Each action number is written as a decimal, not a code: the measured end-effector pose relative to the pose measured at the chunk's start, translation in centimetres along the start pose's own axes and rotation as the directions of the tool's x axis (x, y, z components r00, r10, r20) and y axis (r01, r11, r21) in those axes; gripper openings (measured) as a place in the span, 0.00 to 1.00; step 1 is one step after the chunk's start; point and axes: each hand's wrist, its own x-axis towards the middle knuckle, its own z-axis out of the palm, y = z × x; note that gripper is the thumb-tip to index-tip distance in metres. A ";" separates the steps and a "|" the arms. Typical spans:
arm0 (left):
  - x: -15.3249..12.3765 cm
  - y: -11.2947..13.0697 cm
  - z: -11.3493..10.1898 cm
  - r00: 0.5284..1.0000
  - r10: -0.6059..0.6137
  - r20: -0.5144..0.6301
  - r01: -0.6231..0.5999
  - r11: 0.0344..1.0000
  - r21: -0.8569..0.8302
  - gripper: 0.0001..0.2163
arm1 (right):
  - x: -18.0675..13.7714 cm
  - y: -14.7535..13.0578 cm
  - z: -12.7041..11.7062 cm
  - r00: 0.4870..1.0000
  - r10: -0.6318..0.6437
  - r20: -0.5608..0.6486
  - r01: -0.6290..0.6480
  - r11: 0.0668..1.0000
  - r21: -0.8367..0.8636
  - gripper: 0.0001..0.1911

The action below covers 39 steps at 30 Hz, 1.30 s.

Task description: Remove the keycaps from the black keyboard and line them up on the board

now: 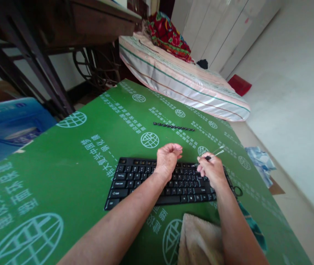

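Observation:
A black keyboard [146, 180] lies on the green table under both of my hands. My left hand [168, 157] is closed, thumb and fingers pinched together over its upper middle; whatever is between them is hidden. Above the upper right part, my right hand [210, 168] grips a wire keycap puller [208, 158] with a dark body. Its thin bright wires stick out past the hand to the upper right. Along the keyboard's top row, some places look dark and without caps. Farther back on the table, several small black keycaps [173, 127] form a line.
A beige cloth [198, 239] lies at the front edge, beside a teal cloth [252, 224] partly behind my right forearm. A cable loop [238, 191] sits right of the keyboard. Beyond the green table [91, 173] are a striped mattress [184, 82] and a blue box [16, 121].

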 end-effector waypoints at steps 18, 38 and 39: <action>-0.1 0.2 0.1 0.999 -0.027 0.026 0.026 0.999 0.031 0.02 | -0.8 -1.3 0.2 1.000 0.003 0.010 -0.002 0.994 -0.105 0.11; -0.2 0.1 0.1 0.998 -0.030 0.057 0.026 0.997 0.074 0.03 | -0.3 -0.5 0.4 0.993 -0.111 0.037 0.117 0.934 -0.337 0.10; -0.2 0.1 0.0 0.998 -0.030 0.058 0.026 0.997 0.077 0.03 | -0.3 -0.5 0.4 0.994 -0.107 0.030 0.111 0.941 -0.319 0.09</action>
